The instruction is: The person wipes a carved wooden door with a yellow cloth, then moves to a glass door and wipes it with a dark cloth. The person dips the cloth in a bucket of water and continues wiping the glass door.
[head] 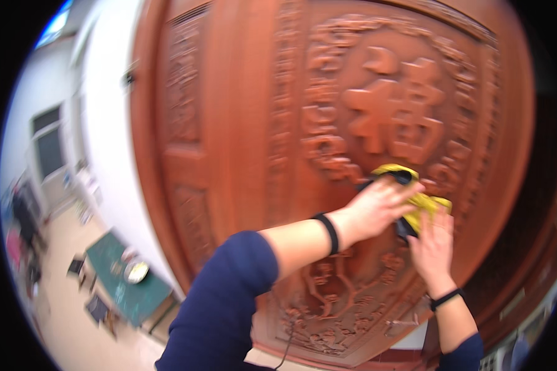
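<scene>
A yellow and black cloth (424,202) lies against a carved reddish-brown wooden door (241,116), just below a large raised character in a carved ring. My left hand (376,208) presses on the cloth from the left, its fingers spread over the yellow and dark folds. Below and to the right, my right hand (432,243) has its fingertips on the lower part of the same cloth. Both wrists wear black bands, and blue sleeves cover the upper arms. The picture is blurred, so how firmly the fingers grip is hard to tell.
At the lower left stands a green table (120,278) with a bowl (136,271) on it and stools (100,310) beside it. A white wall (116,139) borders the door frame. A door handle (401,322) shows low on the door, and a dark cable (288,345) hangs below.
</scene>
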{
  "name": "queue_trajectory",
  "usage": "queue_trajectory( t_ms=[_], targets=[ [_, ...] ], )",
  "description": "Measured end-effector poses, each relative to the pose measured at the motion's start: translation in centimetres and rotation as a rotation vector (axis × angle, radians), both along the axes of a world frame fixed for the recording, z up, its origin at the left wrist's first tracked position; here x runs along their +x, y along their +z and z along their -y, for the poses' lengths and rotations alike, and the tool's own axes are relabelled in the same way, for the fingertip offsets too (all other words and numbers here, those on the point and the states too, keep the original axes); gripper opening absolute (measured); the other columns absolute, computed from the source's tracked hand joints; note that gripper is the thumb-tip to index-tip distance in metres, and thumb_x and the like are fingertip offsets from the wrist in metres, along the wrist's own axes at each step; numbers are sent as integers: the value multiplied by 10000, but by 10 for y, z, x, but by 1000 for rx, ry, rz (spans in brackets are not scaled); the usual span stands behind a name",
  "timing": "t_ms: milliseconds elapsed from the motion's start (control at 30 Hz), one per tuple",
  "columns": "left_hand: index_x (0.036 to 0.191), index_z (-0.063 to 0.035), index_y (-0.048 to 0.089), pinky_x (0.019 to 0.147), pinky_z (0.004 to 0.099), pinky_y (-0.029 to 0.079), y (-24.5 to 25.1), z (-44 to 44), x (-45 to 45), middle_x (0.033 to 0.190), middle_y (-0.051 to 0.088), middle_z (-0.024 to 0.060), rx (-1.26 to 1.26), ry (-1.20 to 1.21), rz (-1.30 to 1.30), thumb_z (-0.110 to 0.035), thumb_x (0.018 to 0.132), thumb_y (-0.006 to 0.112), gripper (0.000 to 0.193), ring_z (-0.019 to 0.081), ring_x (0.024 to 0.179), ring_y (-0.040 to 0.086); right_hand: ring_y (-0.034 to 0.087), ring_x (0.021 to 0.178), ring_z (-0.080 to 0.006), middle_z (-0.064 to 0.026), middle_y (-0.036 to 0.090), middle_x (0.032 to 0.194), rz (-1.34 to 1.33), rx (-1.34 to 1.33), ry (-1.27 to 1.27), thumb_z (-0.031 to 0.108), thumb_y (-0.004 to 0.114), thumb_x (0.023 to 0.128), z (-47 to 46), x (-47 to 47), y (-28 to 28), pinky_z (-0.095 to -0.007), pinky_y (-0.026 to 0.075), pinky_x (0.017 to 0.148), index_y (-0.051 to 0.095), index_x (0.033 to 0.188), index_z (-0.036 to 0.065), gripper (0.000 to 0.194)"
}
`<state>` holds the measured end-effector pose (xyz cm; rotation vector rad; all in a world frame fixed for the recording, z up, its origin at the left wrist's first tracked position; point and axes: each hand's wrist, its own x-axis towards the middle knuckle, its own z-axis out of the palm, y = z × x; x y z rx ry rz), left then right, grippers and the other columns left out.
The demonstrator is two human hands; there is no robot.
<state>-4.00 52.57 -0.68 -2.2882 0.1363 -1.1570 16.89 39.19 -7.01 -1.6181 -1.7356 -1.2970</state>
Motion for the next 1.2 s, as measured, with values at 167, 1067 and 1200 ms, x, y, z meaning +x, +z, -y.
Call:
queue_trajectory(
  t_ms=[167, 1067, 1200],
  targets=[
    [1257, -110, 712, 1206, 556, 284, 20, -35, -45, 1608, 414, 195, 118, 98, 326, -185, 851, 587, 432, 394, 1438, 420, 225, 1555, -419, -224, 252, 1678, 184, 176, -46, 205, 645, 946, -40, -23, 68, -555, 213, 1261, 355, 1604, 87, 729],
    [1393, -76, 627, 1267, 525, 221, -81, -48, -93, 1617, 391, 193, -169, 199, 568, -216, 857, 630, 554, 369, 1524, 321, 174, 1579, -389, -198, 196, 1704, 229, 292, 144, 283, 520, 1004, -116, -124, 1, -524, 197, 1267, 269, 1634, 59, 714],
    [1397, -89, 626, 1269, 506, 234, -126, -39, -89, 1633, 381, 165, -256, 204, 484, -228, 864, 619, 551, 328, 1527, 331, 172, 1573, -413, -236, 182, 1696, 167, 196, 94, 268, 535, 988, -104, -120, -49, -536, 194, 1269, 254, 1629, 23, 742]
  ],
)
